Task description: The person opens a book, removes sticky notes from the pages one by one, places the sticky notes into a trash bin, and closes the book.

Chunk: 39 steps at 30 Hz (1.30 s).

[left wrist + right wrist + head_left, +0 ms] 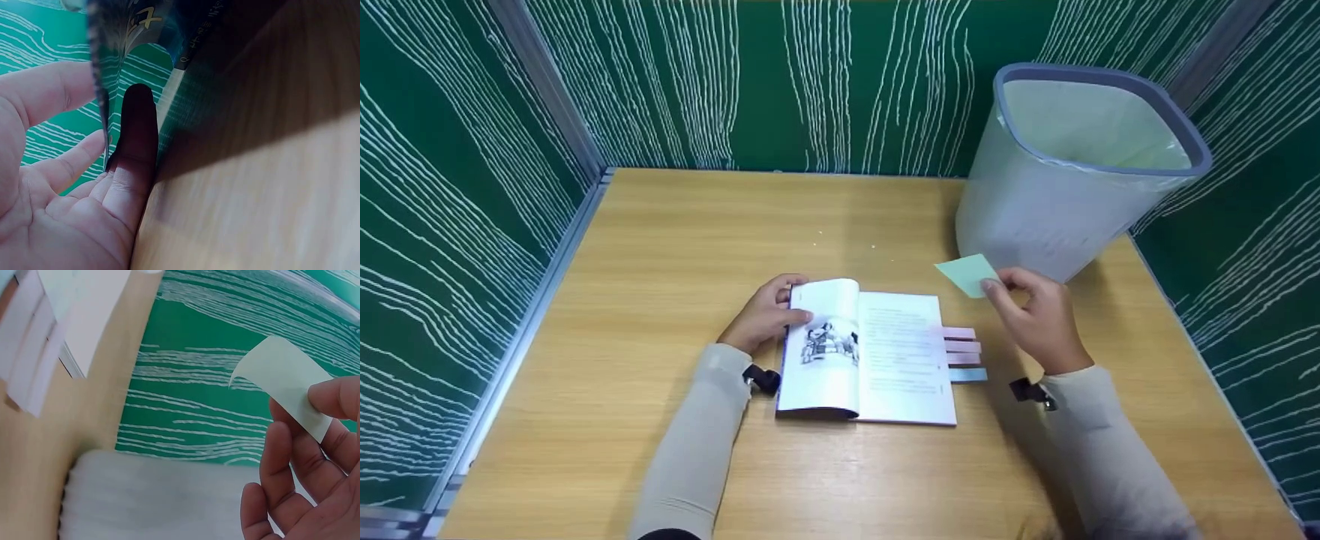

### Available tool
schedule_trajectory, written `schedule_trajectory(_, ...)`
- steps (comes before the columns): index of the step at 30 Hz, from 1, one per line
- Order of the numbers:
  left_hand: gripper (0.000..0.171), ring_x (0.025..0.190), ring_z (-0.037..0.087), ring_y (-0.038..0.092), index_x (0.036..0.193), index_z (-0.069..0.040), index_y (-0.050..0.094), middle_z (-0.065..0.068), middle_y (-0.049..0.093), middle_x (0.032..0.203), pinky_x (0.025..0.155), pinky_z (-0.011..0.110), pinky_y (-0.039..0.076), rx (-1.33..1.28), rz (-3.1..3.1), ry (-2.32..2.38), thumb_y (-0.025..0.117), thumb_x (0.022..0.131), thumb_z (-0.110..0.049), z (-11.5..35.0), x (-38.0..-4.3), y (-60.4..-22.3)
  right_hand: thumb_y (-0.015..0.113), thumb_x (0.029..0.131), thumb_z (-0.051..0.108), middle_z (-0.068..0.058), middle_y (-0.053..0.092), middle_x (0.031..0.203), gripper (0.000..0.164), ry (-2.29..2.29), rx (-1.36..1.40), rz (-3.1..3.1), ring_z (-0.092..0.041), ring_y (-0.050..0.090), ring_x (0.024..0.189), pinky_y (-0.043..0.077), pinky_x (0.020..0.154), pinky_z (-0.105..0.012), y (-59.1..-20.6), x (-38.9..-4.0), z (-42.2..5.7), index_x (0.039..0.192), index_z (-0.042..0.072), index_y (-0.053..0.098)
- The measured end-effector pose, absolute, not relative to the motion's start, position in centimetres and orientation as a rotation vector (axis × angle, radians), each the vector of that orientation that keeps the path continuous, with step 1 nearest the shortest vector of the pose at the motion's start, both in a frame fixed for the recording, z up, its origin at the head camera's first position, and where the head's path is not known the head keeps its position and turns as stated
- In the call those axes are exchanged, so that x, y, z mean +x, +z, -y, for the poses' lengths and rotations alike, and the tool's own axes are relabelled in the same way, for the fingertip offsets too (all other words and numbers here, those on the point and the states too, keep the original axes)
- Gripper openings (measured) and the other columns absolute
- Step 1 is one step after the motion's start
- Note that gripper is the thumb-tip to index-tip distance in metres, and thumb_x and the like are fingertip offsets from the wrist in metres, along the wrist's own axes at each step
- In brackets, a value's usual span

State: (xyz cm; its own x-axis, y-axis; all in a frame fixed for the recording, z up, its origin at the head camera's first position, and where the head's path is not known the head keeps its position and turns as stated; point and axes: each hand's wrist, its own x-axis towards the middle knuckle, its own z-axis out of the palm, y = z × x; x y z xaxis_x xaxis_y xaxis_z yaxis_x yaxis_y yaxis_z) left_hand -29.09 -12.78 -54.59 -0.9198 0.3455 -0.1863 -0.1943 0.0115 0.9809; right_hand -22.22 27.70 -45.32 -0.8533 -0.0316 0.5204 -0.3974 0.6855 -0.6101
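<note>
An open book [904, 405] lies on the table, with a drawing on its left page and text on the right. My left hand [765, 319] holds the book's left edge, thumb over the page and fingers behind the cover, as the left wrist view shows of the hand [84, 197]. Pink sticky tabs [962, 347] and a blue tab [969, 374] stick out from the right edge. Right of the book, my right hand [1039, 319] pinches a pale green sticky note [966, 274] in the air. In the right wrist view the note [281, 377] curls at its free end.
A grey-rimmed trash bin [1035, 202] with a pale liner stands on the table at the back right, just beyond my right hand. Green panels [757, 90] with white wavy lines enclose the wooden table [660, 247]. Tiny white bits lie behind the book.
</note>
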Motion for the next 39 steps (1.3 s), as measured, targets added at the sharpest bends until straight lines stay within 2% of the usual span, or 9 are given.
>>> schedule_trajectory(7,0.070,0.107,0.029,0.070,0.148,-0.012,0.049,0.017,0.065,0.129,0.086,0.036,0.061,0.156,-1.932,1.969,0.078,0.086,0.004,12.9,-29.0,-54.6,0.076,0.095,0.018,-0.002,0.075,0.089,0.011,1.000,0.357,2.358,0.000,0.060,0.085,0.046,0.077,-0.008,-44.0,-22.7,-28.5,0.092,0.007,0.077)
schedule_trajectory(11,0.069,0.108,0.029,0.070,0.148,-0.013,0.050,0.016,0.066,0.129,0.087,0.036,0.061,0.166,-1.948,1.954,0.078,0.086,0.002,12.9,-29.0,-54.7,0.076,0.095,0.019,-0.003,0.075,0.089,0.012,0.954,0.349,2.353,-0.002,0.059,0.083,0.045,0.070,-0.006,-43.1,-22.8,-28.8,0.094,0.008,0.078)
schedule_trajectory(16,0.070,0.108,0.029,0.071,0.149,-0.014,0.049,0.014,0.066,0.129,0.086,0.037,0.062,0.157,-1.959,1.941,0.079,0.087,0.001,13.0,-29.0,-54.8,0.073,0.097,0.026,-0.002,0.074,0.095,0.019,0.921,0.328,2.387,-0.005,0.057,0.085,0.045,0.074,-0.008,-42.2,-22.9,-29.2,0.102,0.009,0.079)
schedule_trajectory(22,0.072,0.108,0.029,0.070,0.151,-0.012,0.046,0.016,0.064,0.131,0.083,0.037,0.062,0.169,-1.938,1.952,0.077,0.087,0.002,12.9,-29.0,-54.7,0.070,0.099,0.030,0.000,0.073,0.096,0.023,0.882,0.303,2.392,-0.005,0.056,0.084,0.045,0.065,-0.008,-40.9,-23.0,-30.1,0.104,0.010,0.078)
schedule_trajectory(27,0.072,0.108,0.029,0.071,0.150,-0.013,0.047,0.016,0.065,0.130,0.085,0.037,0.062,0.152,-1.935,1.952,0.078,0.086,0.002,12.7,-29.0,-54.5,0.069,0.099,0.032,0.000,0.074,0.099,0.025,0.882,0.272,2.373,-0.005,0.055,0.085,0.047,0.067,-0.006,-39.5,-22.9,-30.7,0.106,0.010,0.079)
schedule_trajectory(39,0.069,0.108,0.030,0.071,0.148,-0.013,0.049,0.016,0.066,0.129,0.087,0.037,0.061,0.176,-1.955,1.943,0.078,0.086,0.001,12.7,-29.3,-54.7,0.073,0.097,0.023,-0.002,0.076,0.099,0.016,0.905,0.235,2.278,-0.005,0.057,0.086,0.047,0.073,-0.009,-37.8,-23.1,-31.8,0.104,0.010,0.081)
